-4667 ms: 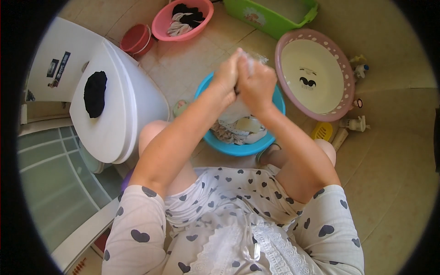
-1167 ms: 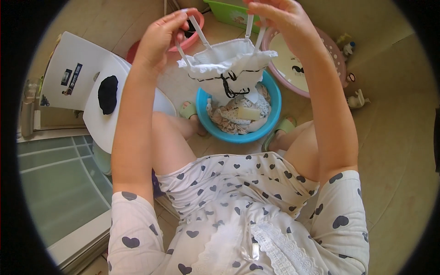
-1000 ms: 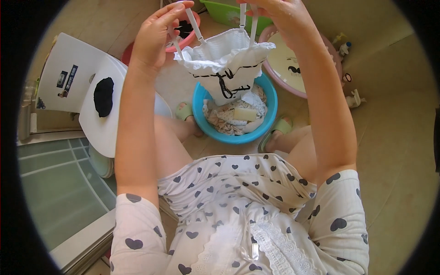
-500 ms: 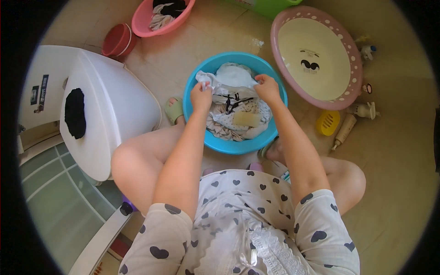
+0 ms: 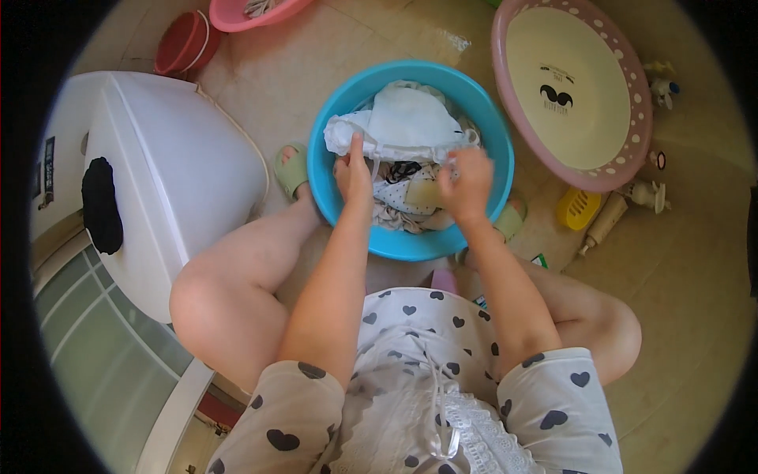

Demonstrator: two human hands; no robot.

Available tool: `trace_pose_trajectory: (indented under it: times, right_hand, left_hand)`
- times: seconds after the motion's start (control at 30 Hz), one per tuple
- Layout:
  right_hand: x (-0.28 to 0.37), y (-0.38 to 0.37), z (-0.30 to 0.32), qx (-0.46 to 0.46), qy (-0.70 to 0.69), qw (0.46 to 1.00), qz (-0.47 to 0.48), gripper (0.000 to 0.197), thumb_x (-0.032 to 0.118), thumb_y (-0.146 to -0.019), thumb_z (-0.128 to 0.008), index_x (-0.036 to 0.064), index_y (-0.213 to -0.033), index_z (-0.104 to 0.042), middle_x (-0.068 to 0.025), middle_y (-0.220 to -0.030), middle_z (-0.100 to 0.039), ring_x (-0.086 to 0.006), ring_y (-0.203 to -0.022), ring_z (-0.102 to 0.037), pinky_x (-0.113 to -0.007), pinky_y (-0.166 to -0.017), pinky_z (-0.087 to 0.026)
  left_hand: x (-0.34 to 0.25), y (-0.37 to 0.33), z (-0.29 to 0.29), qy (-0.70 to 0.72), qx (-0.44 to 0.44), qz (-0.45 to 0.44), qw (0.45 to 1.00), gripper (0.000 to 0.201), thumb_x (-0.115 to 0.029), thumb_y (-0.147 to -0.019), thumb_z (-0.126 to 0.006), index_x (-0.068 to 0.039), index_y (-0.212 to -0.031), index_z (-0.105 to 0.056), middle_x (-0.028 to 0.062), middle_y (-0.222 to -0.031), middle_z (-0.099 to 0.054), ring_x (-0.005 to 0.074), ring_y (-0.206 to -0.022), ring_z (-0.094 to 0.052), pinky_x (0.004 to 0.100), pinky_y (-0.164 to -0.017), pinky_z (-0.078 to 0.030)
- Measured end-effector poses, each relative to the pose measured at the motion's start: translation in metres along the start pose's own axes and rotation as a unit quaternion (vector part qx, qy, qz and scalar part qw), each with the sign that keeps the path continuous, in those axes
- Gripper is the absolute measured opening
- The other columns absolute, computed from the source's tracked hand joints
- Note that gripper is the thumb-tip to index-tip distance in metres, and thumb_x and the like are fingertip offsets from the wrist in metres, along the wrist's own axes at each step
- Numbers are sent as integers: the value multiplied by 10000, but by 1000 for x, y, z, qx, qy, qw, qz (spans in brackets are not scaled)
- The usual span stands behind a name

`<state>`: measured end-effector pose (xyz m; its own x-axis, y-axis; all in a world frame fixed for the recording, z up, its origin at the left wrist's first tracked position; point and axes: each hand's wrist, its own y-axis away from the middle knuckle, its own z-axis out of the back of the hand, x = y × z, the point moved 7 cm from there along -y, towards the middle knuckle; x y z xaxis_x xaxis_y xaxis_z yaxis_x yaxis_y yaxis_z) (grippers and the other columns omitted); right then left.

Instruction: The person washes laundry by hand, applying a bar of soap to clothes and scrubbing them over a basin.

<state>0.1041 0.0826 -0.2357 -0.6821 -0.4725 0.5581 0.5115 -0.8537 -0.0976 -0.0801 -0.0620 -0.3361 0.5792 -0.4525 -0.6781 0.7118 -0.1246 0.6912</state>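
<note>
In a blue basin (image 5: 316, 182) between my feet lies a white garment (image 5: 410, 118) with a gathered edge, spread over the far half. My left hand (image 5: 354, 175) is closed on the garment's near edge at its left end. At the right end my right hand (image 5: 470, 182), a little smeared by motion, pinches the same edge. Below the stretched edge sit a dotted white cloth (image 5: 392, 197), a dark bunched strip (image 5: 403, 171) and a yellowish bar of soap (image 5: 426, 193), partly behind my right hand. Crumpled beige cloth (image 5: 395, 219) shows at the basin's near side.
A large pink-rimmed basin (image 5: 505, 87) leans at the right. Near it are a yellow soap dish (image 5: 578, 208), a beige tube (image 5: 604, 225) and wall taps (image 5: 663, 91). A red bucket (image 5: 180, 43) and pink basin (image 5: 260, 17) stand far left. Black cloth (image 5: 103, 205) lies on the white toilet (image 5: 181, 150).
The white garment's gathered edge is now drawn out between my hands and covers more of the clothes beneath. My right hand has come nearer and lower. The view has shifted slightly.
</note>
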Motion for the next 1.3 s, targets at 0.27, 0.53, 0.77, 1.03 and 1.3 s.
trace_pose_trajectory:
  times: [0.27, 0.53, 0.77, 1.03, 1.3]
  right_hand:
    - [13, 41, -57, 137, 228, 948, 176, 324, 145, -715, -553, 103, -1033, -508, -41, -948, -470, -208, -905, -467, -372, -729, -408]
    - [-3, 41, -53, 191, 274, 929, 158, 286, 131, -745, -534, 109, -1027, -493, -46, -954, -488, -220, -953, -481, -444, -780, -413]
    - [-21, 18, -28, 406, -91, 897, -150, 464, 177, -663, -648, 46, -1078, -489, -106, -1012, -564, -257, -915, -559, -445, -759, -437]
    - [61, 6, 31, 112, -363, 883, -276, 620, 481, -783, -548, -1, -1156, -430, -190, -969, -533, -339, -895, -534, -396, -759, -429]
    - [126, -5, 116, -40, -206, 958, -193, 639, 513, -797, -520, -40, -1095, -406, -278, -1091, -464, -424, -982, -483, -437, -835, -393]
  left_hand:
    - [-15, -2, -28, -107, 25, -16, 994, 843, -439, -595, -737, 105, -1169, -447, 216, -1201, -482, 270, -1104, -478, 336, -889, -391]
    - [24, 3, -27, 146, 176, 179, 957, 367, -45, -757, -577, -5, -1098, -445, 132, -1042, -535, 248, -958, -526, 406, -822, -438]
    - [-37, 88, -35, 338, 270, 140, 891, 396, -145, -794, -490, -1, -1157, -421, 141, -1154, -488, 290, -1067, -463, 476, -942, -344]
    - [-76, 189, -52, 418, 366, 155, 817, 422, -203, -759, -435, -31, -1142, -469, 134, -1122, -521, 275, -1032, -497, 393, -907, -389]
    - [-121, 228, -16, 214, 345, 36, 913, 393, -341, -926, -368, -64, -1198, -428, 90, -1167, -510, 230, -1047, -501, 394, -930, -380]
